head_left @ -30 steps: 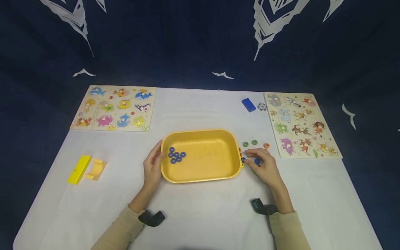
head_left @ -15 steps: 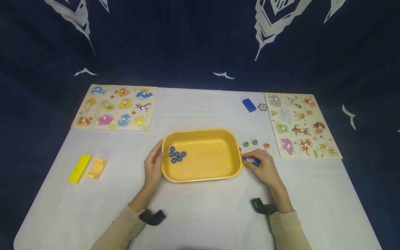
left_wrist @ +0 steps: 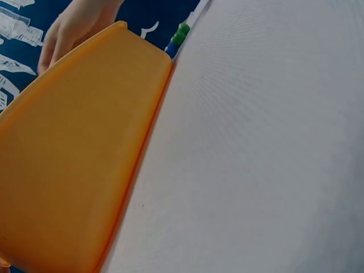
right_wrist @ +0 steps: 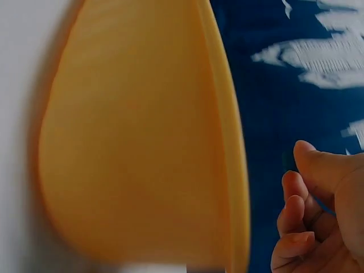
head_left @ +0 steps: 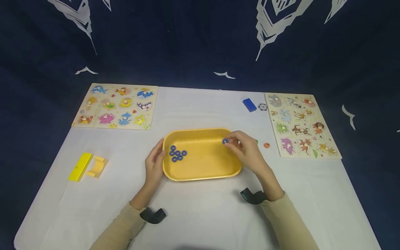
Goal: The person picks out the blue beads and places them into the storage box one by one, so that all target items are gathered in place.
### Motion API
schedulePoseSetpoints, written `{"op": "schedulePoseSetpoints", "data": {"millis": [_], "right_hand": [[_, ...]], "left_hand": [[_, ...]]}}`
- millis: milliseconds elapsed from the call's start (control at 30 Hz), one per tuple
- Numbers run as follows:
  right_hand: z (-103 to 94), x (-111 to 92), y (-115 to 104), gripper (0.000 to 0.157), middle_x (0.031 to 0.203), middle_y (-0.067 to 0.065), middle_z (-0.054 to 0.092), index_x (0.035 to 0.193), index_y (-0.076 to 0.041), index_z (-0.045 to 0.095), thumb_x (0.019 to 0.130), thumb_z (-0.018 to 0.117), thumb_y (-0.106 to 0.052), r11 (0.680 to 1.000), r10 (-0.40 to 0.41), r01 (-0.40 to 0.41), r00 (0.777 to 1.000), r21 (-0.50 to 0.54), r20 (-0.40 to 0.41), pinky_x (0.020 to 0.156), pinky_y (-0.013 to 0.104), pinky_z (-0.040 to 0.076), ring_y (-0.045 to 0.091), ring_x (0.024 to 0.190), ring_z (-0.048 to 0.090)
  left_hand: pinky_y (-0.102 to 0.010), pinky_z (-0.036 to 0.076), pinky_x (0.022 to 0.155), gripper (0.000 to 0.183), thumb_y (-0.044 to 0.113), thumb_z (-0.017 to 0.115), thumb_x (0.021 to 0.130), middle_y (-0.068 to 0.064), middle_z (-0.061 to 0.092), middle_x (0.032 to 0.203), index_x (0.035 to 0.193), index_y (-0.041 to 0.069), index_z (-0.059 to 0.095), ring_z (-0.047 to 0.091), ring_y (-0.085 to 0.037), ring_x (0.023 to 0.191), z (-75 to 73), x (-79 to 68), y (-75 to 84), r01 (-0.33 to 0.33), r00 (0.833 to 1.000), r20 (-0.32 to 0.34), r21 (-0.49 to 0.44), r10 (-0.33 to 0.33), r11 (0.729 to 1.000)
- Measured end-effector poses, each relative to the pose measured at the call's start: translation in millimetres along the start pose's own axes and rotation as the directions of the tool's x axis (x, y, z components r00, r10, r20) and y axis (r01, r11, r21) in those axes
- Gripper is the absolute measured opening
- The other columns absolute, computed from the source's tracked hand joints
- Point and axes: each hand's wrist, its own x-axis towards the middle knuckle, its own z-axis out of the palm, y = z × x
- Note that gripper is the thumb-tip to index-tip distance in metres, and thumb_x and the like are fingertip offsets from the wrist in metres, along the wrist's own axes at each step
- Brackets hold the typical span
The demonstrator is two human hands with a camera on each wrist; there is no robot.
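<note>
Navy cloth backdrop, white feather-like print, white fabric-covered table; person pinching a blue ring above a yellow tray.

From where I stand: tray smooth, plastic-looking, rounded rectangle. Left hand grips its left end; right hand pinches the small round ring between thumb and fingers, over the tray's right end. Loose rings, same blue, clustered flat inside tray's left end. Left of tray: oblong yellow block, arched piece. Right of tray: round orange bead. Beyond tray, either side: flat pale puzzle boards, animal-shaped pieces.
</note>
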Motion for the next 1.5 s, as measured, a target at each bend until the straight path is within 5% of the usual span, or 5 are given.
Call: {"op": "schedulePoseSetpoints", "data": {"millis": [367,733,1133,1300,1500], "right_hand": [[61.8,32.9,-22.1,0.011,0.071,-0.01,0.052,0.09,-0.017,0.06,0.083,0.061,-0.026,0.99,0.069,-0.016,0.925,-0.142,0.372,0.056,0.02,0.042,0.005,0.065,0.048],[96.6,39.7,-27.5,0.017,0.066,-0.008,0.049,0.094,-0.014,0.059,0.082,0.063,-0.025,0.979,0.045,0.059,0.869,-0.193,0.493,0.054,0.021,0.041,0.008,0.063,0.048],[36.3,5.5,-24.2,0.022,0.085,-0.004,0.061,0.1,-0.014,0.063,0.079,0.067,-0.021,0.996,-0.049,0.045,0.998,0.083,0.047,0.056,0.025,0.043,0.011,0.069,0.049],[-5.1,-28.2,-1.8,0.025,0.08,0.006,0.061,0.096,-0.006,0.065,0.071,0.071,-0.004,0.99,0.003,0.025,0.981,0.137,-0.196,0.053,0.025,0.035,0.019,0.069,0.047],[-23.6,-68.7,35.1,0.034,0.092,0.008,0.059,0.1,-0.005,0.062,0.069,0.074,-0.006,0.975,0.223,-0.218,0.954,0.045,-0.199,0.069,0.025,0.036,0.02,0.085,0.045]], "left_hand": [[-0.019,0.044,0.093,0.041,0.002,0.041,0.091,-0.013,0.044,0.133,0.132,0.001,0.04,0.047,-0.029,0.111,9.2,-5.4,21.9,0.0,1.0,0.01,0.027,0.0,1.0],[-0.014,0.043,0.092,0.041,0.0,0.042,0.09,-0.015,0.045,0.131,0.131,-0.001,0.04,0.046,-0.032,0.111,10.3,-4.9,25.7,-0.011,1.0,0.007,0.028,0.011,1.0],[-0.015,0.044,0.092,0.041,0.001,0.042,0.09,-0.014,0.045,0.131,0.131,0.001,0.04,0.046,-0.032,0.112,10.2,-4.7,25.8,0.013,1.0,0.003,0.019,-0.013,1.0],[-0.015,0.044,0.091,0.041,0.003,0.042,0.091,-0.011,0.045,0.132,0.132,0.003,0.04,0.047,-0.029,0.112,6.6,-5.7,25.5,0.017,1.0,-0.006,0.028,-0.017,0.999],[-0.018,0.044,0.093,0.041,0.006,0.043,0.091,-0.005,0.046,0.132,0.132,0.013,0.043,0.048,-0.021,0.111,2.0,-2.0,7.3,0.004,1.0,-0.001,-0.008,-0.004,1.0]]}}
